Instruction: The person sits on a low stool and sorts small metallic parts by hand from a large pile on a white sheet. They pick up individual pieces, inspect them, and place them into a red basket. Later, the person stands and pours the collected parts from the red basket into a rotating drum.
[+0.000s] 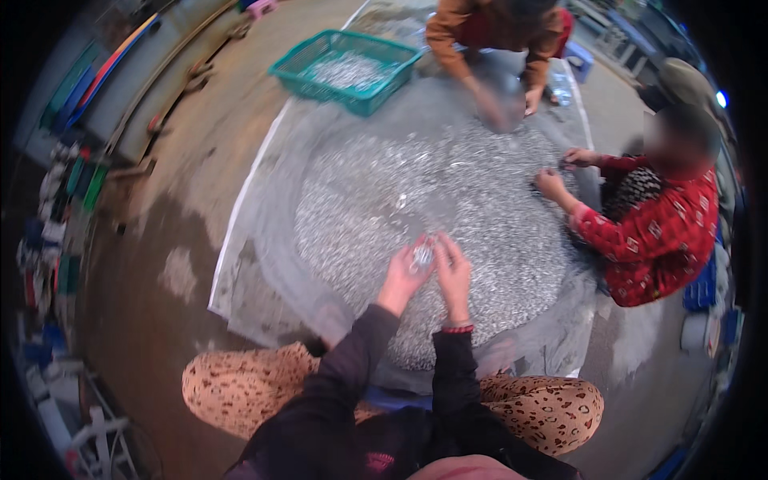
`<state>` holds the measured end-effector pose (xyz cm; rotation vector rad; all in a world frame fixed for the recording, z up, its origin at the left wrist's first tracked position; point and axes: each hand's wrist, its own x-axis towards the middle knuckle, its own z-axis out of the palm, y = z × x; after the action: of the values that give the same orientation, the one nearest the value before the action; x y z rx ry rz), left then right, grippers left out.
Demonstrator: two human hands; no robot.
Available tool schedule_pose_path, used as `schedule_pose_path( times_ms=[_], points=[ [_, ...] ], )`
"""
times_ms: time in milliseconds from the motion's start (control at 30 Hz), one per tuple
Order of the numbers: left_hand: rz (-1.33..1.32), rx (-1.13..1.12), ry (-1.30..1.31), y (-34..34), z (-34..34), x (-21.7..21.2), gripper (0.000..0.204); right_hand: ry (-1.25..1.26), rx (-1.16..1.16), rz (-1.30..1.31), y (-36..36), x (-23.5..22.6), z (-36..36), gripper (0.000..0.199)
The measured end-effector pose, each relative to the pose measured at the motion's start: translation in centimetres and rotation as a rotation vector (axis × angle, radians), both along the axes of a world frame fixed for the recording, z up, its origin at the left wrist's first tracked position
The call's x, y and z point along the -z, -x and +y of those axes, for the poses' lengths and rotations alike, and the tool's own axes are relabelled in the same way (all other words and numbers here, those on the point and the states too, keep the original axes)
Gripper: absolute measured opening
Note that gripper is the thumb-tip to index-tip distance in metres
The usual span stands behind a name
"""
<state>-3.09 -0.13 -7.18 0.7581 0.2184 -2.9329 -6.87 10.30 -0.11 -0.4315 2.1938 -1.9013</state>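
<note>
Cupping a small clump of silvery fish (423, 255), the left hand (402, 274) is holding its fingers curled around the clump's underside. The right hand (454, 272) is hovering close beside it, thumb and fingers bent toward the clump; whether those fingertips are pinching a single fish, I cannot tell. The clump is resting in the left palm, just beside the right fingertips, and both hands are hanging over a broad heap of similar fish (496, 216). A grey mesh sheet (276, 240) is bearing the heap and spreading past its edges, over a pale ground sheet (242, 282). Beyond the heap, toward the far left, a green plastic basket (360, 98) is standing with a layer of silvery fish inside. At the far side, a co-worker in brown sleeves (450, 36) is handling a grey rounded object (506, 104), blurred. On the right, a co-worker in a patterned red top (652, 232) is holding both hands at the heap's edge.
</note>
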Motion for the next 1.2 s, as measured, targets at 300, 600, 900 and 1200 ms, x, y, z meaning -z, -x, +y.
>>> schedule_pose_path(
  times_ms=[300,600,900,1200],
  points=[
    [0.353,-0.435,0.765,20.8,-24.7,-19.1,0.068,0.057,0.307,-0.113,4.0,0.9,2.2,0.034],
    [-0.760,0.961,2.401,10.0,-18.2,3.0,0.074,0.007,0.297,-0.129,4.9,5.1,2.5,0.056],
    [-0.638,0.685,2.855,3.6,-6.8,7.9,0.057,-0.652,-0.170,0.357,10.8,12.3,-9.1,0.051],
    [-0.243,1.138,2.523,1.7,-5.2,6.3,0.057,-1.094,-0.449,0.505,4.8,15.0,-4.7,0.036]
  ],
)
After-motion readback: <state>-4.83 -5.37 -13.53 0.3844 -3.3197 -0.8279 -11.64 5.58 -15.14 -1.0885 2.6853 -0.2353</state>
